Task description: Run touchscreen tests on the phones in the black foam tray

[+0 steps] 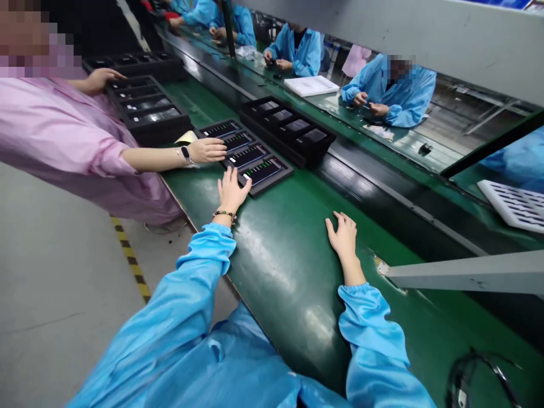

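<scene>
A black tray [272, 186] lies on the green table [272, 243], holding several flat devices [264, 171] whose dark screens show rows of green marks. My left hand [232, 191] is at the tray's near corner, fingers apart, fingertips over its edge; nothing is seen in its grasp. Farther right, my right hand [342, 233] rests on or just above the bare green surface, fingers spread, holding nothing. A co-worker's hand [207, 151], with a dark wristband, lies over the left side of the same tray.
Stacked black trays [293, 127] stand behind, beside the conveyor; another stack [147, 107] is at the left, by the person in pink. A grey metal post [463, 273] crosses at right. Black cables [471, 377] lie lower right. People in blue sit across the line.
</scene>
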Available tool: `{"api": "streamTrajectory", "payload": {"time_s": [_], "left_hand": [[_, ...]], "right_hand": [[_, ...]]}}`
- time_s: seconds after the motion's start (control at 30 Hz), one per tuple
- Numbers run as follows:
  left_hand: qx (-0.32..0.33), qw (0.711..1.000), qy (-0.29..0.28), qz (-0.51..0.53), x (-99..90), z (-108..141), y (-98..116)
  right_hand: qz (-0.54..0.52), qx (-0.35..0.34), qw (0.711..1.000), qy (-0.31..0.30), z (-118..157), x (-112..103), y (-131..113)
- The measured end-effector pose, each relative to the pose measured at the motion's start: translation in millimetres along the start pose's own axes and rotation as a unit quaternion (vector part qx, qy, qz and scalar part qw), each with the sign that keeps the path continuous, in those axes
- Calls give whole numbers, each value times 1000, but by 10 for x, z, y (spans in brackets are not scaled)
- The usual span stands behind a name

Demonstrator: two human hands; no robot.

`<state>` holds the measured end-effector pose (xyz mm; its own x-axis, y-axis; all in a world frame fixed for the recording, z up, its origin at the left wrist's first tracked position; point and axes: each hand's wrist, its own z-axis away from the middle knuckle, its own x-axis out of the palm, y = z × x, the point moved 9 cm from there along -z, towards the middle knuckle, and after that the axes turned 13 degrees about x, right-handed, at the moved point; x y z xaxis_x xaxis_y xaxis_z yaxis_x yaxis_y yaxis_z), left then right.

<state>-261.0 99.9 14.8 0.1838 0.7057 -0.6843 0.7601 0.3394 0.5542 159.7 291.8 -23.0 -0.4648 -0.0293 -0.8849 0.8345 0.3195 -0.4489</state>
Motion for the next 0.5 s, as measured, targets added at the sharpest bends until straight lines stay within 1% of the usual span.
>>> {"api": "streamTrajectory", "payload": {"time_s": [0.07,0.1,0.17,0.2,0.23,0.27,0.33,0.37,0.43,0.5], "left_hand": [[-5,999,35,7,-82,18,21],[2,999,47,15,-103,42,84],[34,997,48,44,-59,108,315],[56,996,35,65,20,147,476],[80,992,12,92,144,189,661],[102,987,-18,124,311,233,862],[129,969,-84,195,730,310,1263],[127,959,-107,232,956,323,1436],[91,941,-124,300,1391,248,1692],[16,926,-106,362,1760,29,1796]], "right_hand": [[0,6,1000,3,-2,2,-19],[-1,10,1000,5,-5,4,-29],[-3,19,1000,10,-14,9,-48],[-5,25,1000,11,-17,11,-55],[-7,31,999,13,-20,11,-58],[-10,37,999,14,-22,10,-59],[-14,48,999,14,-20,2,-56],[-17,52,998,14,-17,-5,-55],[-21,56,998,14,-8,-22,-56],[-24,56,998,15,0,-42,-62]]}}
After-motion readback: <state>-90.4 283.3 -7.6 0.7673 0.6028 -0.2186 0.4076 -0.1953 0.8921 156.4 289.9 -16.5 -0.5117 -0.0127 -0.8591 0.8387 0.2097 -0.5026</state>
